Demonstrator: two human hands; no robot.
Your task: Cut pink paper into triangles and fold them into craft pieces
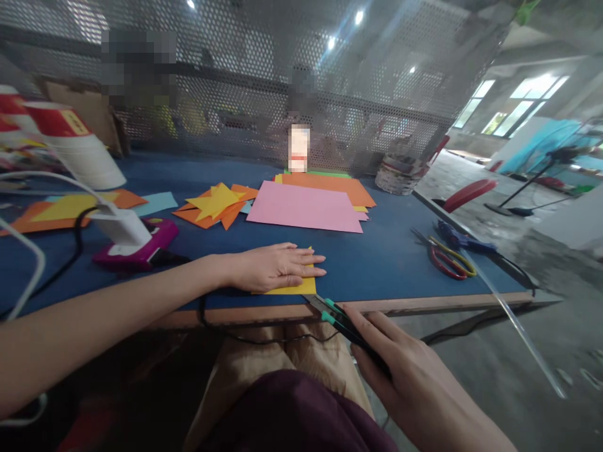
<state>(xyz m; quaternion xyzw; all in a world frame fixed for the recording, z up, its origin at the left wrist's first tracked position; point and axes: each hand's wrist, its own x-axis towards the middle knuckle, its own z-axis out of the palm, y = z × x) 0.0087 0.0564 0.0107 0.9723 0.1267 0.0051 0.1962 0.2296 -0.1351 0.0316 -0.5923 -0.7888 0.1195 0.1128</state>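
Note:
Lying flat with its fingers stretched out, my left hand [273,269] presses a yellow sheet of paper [294,290] onto the blue table near its front edge. My right hand [400,364] grips a utility knife [346,323] with a black and green handle. The knife's blade points up and left, its tip at the lower right corner of the yellow sheet; whether it touches the paper I cannot tell. Much of the sheet is hidden under my left hand. Beyond it lies a stack of coloured paper with a pink sheet [306,207] on top.
Cut orange and yellow paper stars [219,204] lie left of the stack. A purple power strip [141,248] with a white charger sits at left, near paper cups [80,138]. Red-and-yellow-handled scissors [450,257] and a blue tool [466,238] are at right. A perforated metal screen [235,81] stands behind.

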